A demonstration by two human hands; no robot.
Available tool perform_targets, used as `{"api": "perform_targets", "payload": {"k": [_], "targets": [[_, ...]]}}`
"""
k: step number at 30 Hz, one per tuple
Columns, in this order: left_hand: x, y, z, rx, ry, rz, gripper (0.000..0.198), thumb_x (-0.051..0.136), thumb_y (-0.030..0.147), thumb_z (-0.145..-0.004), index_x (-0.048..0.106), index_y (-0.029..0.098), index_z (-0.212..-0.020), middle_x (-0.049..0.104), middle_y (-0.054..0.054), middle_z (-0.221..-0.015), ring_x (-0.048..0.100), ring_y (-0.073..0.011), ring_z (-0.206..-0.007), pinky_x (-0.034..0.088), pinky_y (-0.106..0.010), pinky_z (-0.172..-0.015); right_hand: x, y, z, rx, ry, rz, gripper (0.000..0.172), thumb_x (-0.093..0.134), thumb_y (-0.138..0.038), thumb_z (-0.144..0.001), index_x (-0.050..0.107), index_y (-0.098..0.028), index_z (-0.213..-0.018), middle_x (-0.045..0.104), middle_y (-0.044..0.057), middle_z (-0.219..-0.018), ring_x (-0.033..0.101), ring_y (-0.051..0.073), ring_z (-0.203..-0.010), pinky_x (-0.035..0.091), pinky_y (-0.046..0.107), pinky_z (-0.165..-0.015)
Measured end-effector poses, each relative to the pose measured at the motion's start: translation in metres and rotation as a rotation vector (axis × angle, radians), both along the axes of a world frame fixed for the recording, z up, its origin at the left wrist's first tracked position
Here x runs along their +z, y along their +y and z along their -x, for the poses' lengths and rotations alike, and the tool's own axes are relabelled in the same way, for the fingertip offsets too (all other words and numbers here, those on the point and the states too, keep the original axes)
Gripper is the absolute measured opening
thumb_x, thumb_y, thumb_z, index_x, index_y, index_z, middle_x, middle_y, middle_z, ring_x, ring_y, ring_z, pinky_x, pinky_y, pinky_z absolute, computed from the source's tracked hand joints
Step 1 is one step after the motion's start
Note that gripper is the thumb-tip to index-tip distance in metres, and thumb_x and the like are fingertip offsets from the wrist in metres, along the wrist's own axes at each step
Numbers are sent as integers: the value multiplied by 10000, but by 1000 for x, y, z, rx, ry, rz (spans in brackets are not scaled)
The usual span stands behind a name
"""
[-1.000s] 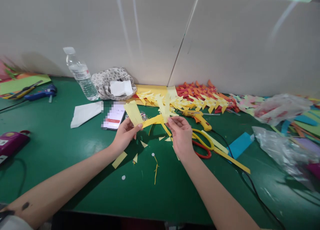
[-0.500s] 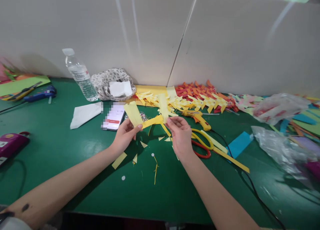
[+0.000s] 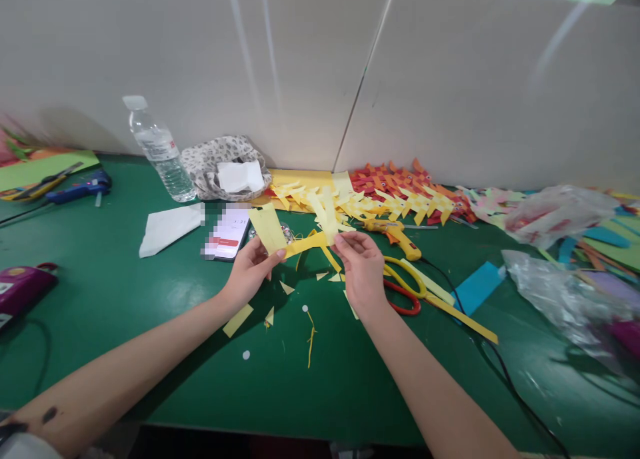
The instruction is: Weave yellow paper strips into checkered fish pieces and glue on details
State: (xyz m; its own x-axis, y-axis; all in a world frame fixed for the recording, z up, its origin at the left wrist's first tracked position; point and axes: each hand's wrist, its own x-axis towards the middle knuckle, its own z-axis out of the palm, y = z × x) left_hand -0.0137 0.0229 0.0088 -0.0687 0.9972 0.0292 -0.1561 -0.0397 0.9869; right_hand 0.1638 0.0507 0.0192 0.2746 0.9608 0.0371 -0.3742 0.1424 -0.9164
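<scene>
While the left hand and the right hand were raised a little above the green table, they held between them a few crossed paper strips. The left hand was closed in a pinch, thumb against fingers, on a pale yellow strip and on one end of a darker yellow strip. The right hand was pinched in the same way on the other end, where a second pale strip stood up across it.

The strips in the hands seemed only loosely crossed, so this piece looked near its beginning. Much appeared to be done already: a long row of woven pieces, yellow, orange and red, lay along the wall behind the hands. Small cut scraps lay under the hands, and scissors and a yellow glue gun lay just beside the right hand.

As for containers, a capped water bottle stood to the left; its level could not be told. Beside it a patterned cloth pouch had a folded white piece at its mouth. On the right, one plastic bag held something red and pale, and a clear bag lay over coloured paper; its contents were not clear.
</scene>
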Motion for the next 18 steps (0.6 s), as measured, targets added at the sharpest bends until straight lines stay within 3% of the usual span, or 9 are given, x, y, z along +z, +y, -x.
{"api": "perform_targets", "payload": {"k": [18], "targets": [[-1, -2, 0, -82, 65, -16, 301, 703, 326, -711, 586, 163, -935, 630, -10, -711, 548, -102, -559, 345, -167, -375, 4, -1, -4, -21, -12, -50, 213, 753, -208, -582, 609, -196, -739, 622, -30, -710, 576, 110, -681, 483, 293, -730]]}}
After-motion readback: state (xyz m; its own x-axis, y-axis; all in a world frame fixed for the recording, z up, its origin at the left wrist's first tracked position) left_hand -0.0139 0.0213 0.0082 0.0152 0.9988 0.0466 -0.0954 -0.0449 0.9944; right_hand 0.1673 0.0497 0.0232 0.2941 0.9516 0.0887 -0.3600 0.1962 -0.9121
